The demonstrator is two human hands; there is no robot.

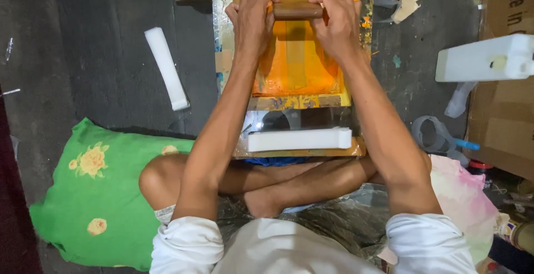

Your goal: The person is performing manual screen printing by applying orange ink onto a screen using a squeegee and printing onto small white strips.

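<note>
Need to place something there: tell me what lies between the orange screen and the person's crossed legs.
In the head view, a white rectangular block lies crosswise on the wooden frame, between the orange screen and the crossed legs.

A smooth brown wooden handle [297, 10] is gripped over a glossy, wet orange screen [295, 57]. A matt white foam block [299, 139] and green printed cloth [97, 196] are seen.
</note>
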